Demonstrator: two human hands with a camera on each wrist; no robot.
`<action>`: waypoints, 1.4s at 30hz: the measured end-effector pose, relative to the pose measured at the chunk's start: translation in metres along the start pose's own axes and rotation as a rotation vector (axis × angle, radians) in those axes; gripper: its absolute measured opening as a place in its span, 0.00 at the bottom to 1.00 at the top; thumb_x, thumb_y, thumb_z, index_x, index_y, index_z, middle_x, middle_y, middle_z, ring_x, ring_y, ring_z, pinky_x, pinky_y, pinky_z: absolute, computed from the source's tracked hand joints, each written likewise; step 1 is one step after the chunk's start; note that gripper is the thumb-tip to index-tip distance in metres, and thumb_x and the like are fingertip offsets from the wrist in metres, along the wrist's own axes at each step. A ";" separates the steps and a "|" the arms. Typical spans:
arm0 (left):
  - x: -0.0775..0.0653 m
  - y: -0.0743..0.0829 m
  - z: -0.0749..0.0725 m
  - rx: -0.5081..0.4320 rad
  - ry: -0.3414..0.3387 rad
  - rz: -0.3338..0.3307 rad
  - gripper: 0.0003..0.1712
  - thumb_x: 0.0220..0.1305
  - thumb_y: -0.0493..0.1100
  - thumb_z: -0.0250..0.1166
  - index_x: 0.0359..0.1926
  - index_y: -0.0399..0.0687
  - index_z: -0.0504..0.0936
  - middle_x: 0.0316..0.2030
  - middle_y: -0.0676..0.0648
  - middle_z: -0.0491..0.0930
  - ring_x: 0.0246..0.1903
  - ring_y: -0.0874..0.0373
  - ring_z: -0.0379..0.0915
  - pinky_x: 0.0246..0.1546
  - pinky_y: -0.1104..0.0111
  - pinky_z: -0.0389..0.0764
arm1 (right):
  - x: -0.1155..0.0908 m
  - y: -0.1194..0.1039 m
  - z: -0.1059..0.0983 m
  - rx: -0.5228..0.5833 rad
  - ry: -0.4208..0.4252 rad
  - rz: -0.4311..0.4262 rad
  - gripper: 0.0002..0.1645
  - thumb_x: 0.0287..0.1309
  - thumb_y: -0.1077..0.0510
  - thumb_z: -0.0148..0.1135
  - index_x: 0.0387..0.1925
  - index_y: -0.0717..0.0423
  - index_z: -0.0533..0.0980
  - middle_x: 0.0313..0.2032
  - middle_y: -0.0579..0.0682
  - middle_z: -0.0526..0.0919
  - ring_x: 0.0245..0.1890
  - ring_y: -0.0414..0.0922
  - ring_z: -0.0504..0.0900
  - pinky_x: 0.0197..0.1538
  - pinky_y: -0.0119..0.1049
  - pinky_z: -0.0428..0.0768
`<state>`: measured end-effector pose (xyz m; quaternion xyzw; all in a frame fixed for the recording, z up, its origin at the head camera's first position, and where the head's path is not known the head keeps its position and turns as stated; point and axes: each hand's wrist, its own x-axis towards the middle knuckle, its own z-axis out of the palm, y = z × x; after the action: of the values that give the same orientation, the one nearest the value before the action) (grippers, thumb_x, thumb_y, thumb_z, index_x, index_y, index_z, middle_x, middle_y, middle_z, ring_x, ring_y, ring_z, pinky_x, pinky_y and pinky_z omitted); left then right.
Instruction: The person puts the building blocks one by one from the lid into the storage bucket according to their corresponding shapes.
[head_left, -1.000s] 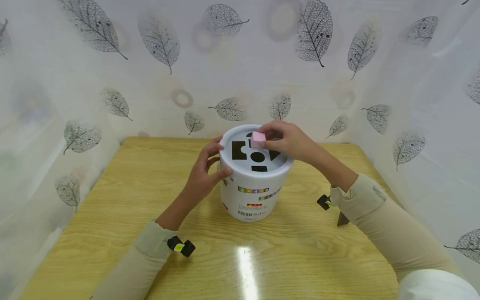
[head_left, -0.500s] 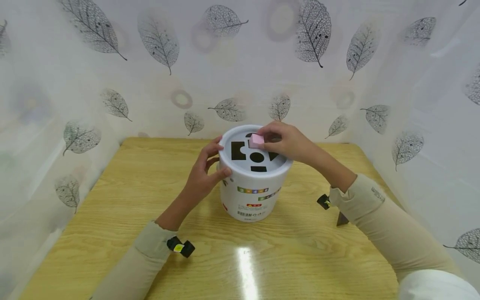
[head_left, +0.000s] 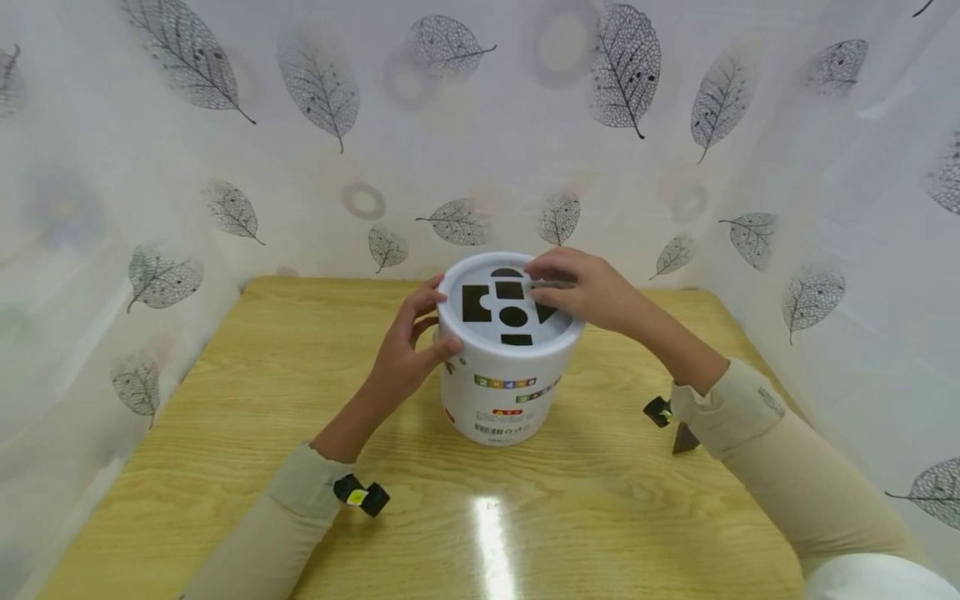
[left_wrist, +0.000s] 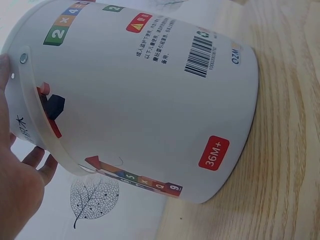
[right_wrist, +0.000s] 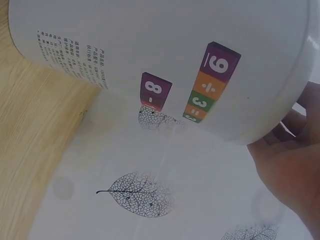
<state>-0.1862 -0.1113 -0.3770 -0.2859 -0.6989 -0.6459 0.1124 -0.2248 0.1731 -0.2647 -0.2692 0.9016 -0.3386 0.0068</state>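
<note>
A white shape-sorter bucket (head_left: 498, 396) stands upright on the table, its lid (head_left: 551, 332) cut with several dark holes, among them a round one and a square one. My left hand (head_left: 408, 350) holds the bucket's left side at the rim, thumb in front and fingers behind; the left wrist view shows the bucket's printed wall and handle strap (left_wrist: 35, 95). Over the right part of the lid is my right hand (head_left: 588, 287), thumb and fingers apart with nothing between them, partly covering a hole. In the right wrist view that hand's fingers are largely hidden behind the rim.
The wooden table (head_left: 300, 367) ends at a leaf-patterned curtain (head_left: 465, 125) behind the bucket and at both sides. A dark triangular block (head_left: 685, 439) lies at the right, partly covered by the right sleeve (head_left: 795, 467).
The pink block that my right hand pinched over the square hole is gone from view, and that hole shows dark. My right hand has opened and shifted slightly right. The left hand keeps its hold.
</note>
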 end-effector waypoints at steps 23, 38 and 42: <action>0.000 0.001 0.000 0.022 -0.005 0.005 0.42 0.61 0.62 0.70 0.67 0.48 0.64 0.77 0.57 0.54 0.69 0.51 0.61 0.70 0.59 0.67 | -0.106 0.062 -0.024 0.015 0.133 0.079 0.24 0.71 0.54 0.60 0.64 0.57 0.74 0.62 0.55 0.76 0.56 0.32 0.76 0.59 0.20 0.73; 0.000 -0.001 0.002 -0.002 0.005 0.013 0.41 0.61 0.59 0.72 0.66 0.46 0.65 0.77 0.56 0.55 0.68 0.51 0.62 0.70 0.59 0.67 | -0.179 0.122 -0.013 0.011 0.085 0.235 0.30 0.70 0.53 0.62 0.67 0.61 0.70 0.63 0.62 0.73 0.51 0.16 0.70 0.51 0.16 0.75; 0.000 -0.003 0.002 -0.009 0.012 0.000 0.39 0.61 0.56 0.72 0.66 0.46 0.65 0.77 0.57 0.56 0.68 0.52 0.63 0.70 0.57 0.66 | -0.195 0.135 -0.009 -0.002 0.062 0.249 0.32 0.68 0.54 0.64 0.68 0.63 0.68 0.64 0.65 0.73 0.54 0.26 0.75 0.51 0.17 0.75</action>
<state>-0.1872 -0.1093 -0.3795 -0.2826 -0.6953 -0.6507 0.1152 -0.1250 0.3580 -0.3738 -0.1444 0.9282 -0.3424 0.0206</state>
